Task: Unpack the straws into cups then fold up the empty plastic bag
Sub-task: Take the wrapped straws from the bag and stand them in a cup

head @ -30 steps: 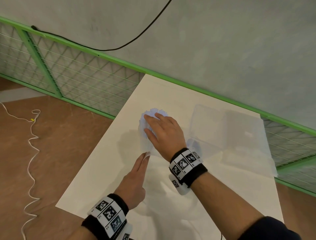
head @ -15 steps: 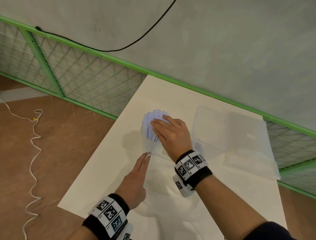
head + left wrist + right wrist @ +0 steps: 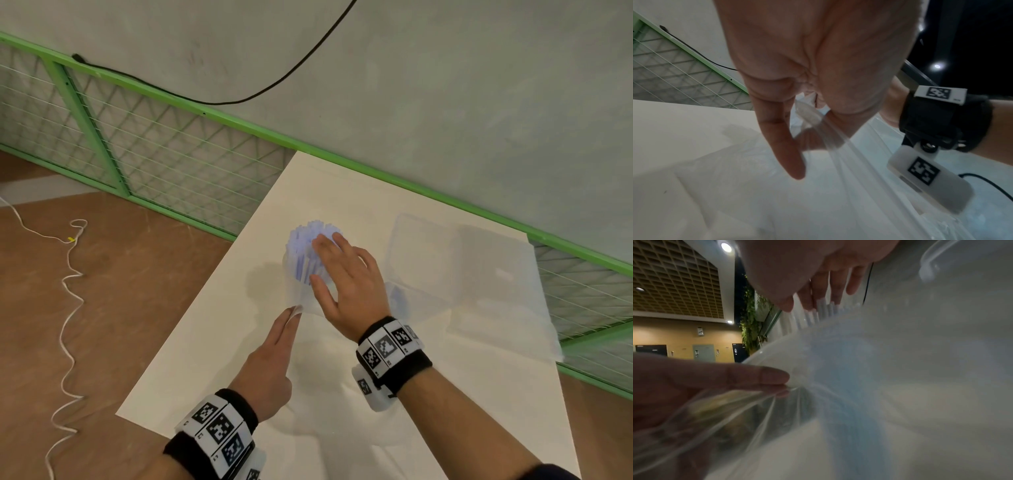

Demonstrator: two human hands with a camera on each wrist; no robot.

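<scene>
A bundle of pale blue straws (image 3: 301,250) stands upright on the white table (image 3: 205,342), its lower part inside thin clear plastic. My right hand (image 3: 322,265) lies over the bundle, straight fingers (image 3: 830,285) on the straw (image 3: 824,309) tips and the thumb at the side. My left hand (image 3: 295,313) pinches an edge of the clear plastic bag (image 3: 342,404) between thumb and fingers (image 3: 781,142), just in front of the straws. The bag (image 3: 838,178) stretches from that pinch back under both wrists. I cannot tell whether a cup surrounds the straws.
A clear plastic box (image 3: 455,267) sits on the table right of the straws. A green wire fence (image 3: 171,164) and a grey wall run behind the table. A white cable (image 3: 68,308) snakes over the brown floor at the left.
My right hand has slid slightly to the right over the straw tops, so more of the bundle shows. The left hand keeps its pinch on the bag edge.
</scene>
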